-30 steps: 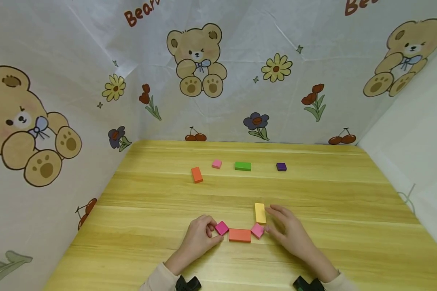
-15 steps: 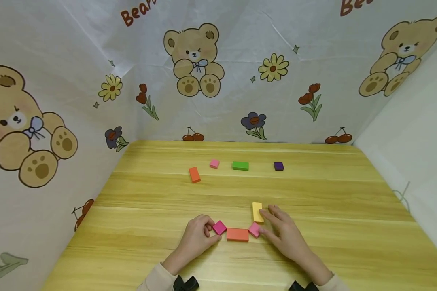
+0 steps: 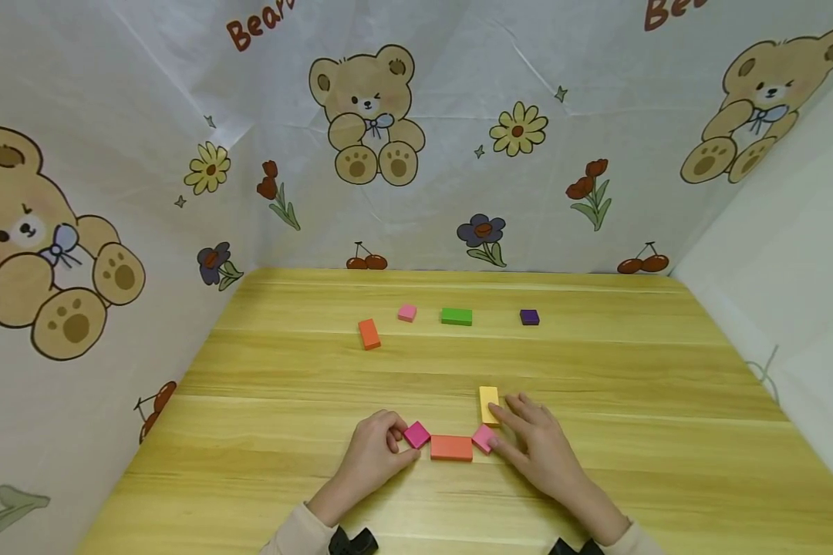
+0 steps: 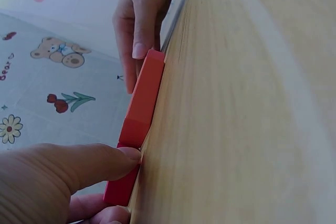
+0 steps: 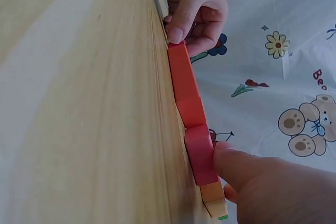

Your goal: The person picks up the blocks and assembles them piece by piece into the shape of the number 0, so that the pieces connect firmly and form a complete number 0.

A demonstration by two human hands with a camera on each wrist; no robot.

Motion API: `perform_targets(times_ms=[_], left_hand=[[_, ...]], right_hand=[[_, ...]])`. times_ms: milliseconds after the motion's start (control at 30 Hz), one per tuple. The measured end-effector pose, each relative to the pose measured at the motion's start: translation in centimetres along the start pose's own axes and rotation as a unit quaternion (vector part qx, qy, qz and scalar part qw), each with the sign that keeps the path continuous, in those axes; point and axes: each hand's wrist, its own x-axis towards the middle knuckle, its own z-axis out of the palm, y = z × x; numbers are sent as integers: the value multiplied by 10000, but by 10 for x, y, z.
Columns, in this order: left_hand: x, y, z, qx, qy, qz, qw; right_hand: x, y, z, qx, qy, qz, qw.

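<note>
In the head view a magenta block (image 3: 417,435) lies turned cornerwise on the wooden table, pinched between thumb and fingers of my left hand (image 3: 372,449). Against its right corner sits a long orange-red block (image 3: 451,448). A pink block (image 3: 483,438) follows at the other end, also turned at an angle. From there a yellow block (image 3: 489,401) points away from me. My right hand (image 3: 537,445) has its thumb at the pink block and an outstretched finger on the yellow one. The left wrist view shows the left thumb (image 4: 105,163) against the near side of the magenta block.
Farther back on the table (image 3: 597,362) lie an orange block (image 3: 369,334), a small pink block (image 3: 406,313), a green block (image 3: 456,317) and a dark purple block (image 3: 530,317). A bear-print cloth (image 3: 416,216) rises behind the table's far edge.
My right hand has closed in leftward, its finger coming onto the yellow block and its thumb to the pink one. The left hand stays at the magenta block. The head view has shifted slightly.
</note>
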Motion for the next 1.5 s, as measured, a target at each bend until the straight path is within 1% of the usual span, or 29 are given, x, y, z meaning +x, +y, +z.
perform_targets(times_ms=[300,533,600,667,767,800,867,967,1000,1067,1133,1233,1367,1433,1500], left_hand=[[1,-1,1,-36,-22,19,10000],[2,-1,2,-25,-2,32,10000],[2,-1,1,9,-39,50,10000],[2,0,-1,61,-122,85,9999],[4,0,-9,79,-252,37,9996],[5,0,-12,71,-269,-19,9996],[9,-1,-19,63,-201,-209,9996],[20,-4,-31,75,118,-583,9982],[25,-7,-35,60,241,-695,9973],[37,-12,-44,-36,380,-1018,9941],[52,-21,-53,-211,411,-1313,9903],[75,-38,-65,-591,274,-1589,9851],[102,-61,-73,-918,53,-1513,9842],[112,-70,-75,-983,-48,-1482,9841],[119,-77,-76,-1056,-134,-1514,9827]], right_hand=[[-1,-2,-2,-96,64,-84,9999],[-1,0,-1,-141,264,-241,9993],[0,0,-1,-152,273,-244,9992],[0,0,-1,-146,245,-213,9994],[0,0,-1,-140,150,-133,9997],[0,0,-1,-135,124,-113,9998],[0,1,-1,-148,103,-98,9998],[-2,1,-1,-169,121,-104,9997],[-2,2,-1,-175,132,-103,9997],[-3,2,-1,-187,147,-94,9997],[-3,2,-1,-186,148,-86,9997],[-3,1,-1,-168,117,-64,9998],[-2,0,-1,-136,59,-19,9999],[-1,0,-1,-138,52,-19,9999],[-1,0,-1,-143,49,-33,9999]])
